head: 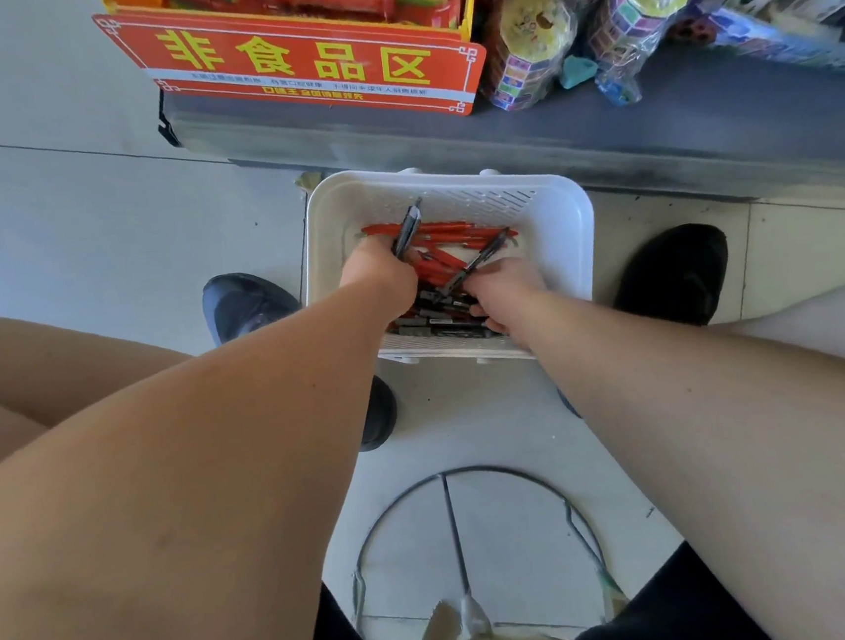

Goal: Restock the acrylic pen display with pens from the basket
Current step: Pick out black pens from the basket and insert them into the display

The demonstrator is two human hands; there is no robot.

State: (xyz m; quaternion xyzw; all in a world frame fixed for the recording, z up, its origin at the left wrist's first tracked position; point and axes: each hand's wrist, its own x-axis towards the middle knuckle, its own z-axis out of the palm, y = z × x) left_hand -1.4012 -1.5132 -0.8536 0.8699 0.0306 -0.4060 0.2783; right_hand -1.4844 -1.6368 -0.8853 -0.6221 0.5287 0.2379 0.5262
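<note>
A white plastic basket (563, 223) sits on the floor between my feet, holding several red pens (445, 232) and black pens (436, 324). My left hand (380, 277) is inside the basket, shut on a few black pens (409, 228) that stick up toward the far wall. My right hand (503, 294) is also in the basket, its fingers closed on one black pen (482, 261) with a red tip, lying at a slant over the pile. The acrylic pen display is not in view.
A dark shelf ledge (598, 132) runs just beyond the basket, carrying a red sign with yellow characters (303, 63) and bagged toys (537, 35). My shoes (246, 303) flank the basket. A black wire hoop (474, 526) lies on the tiled floor near me.
</note>
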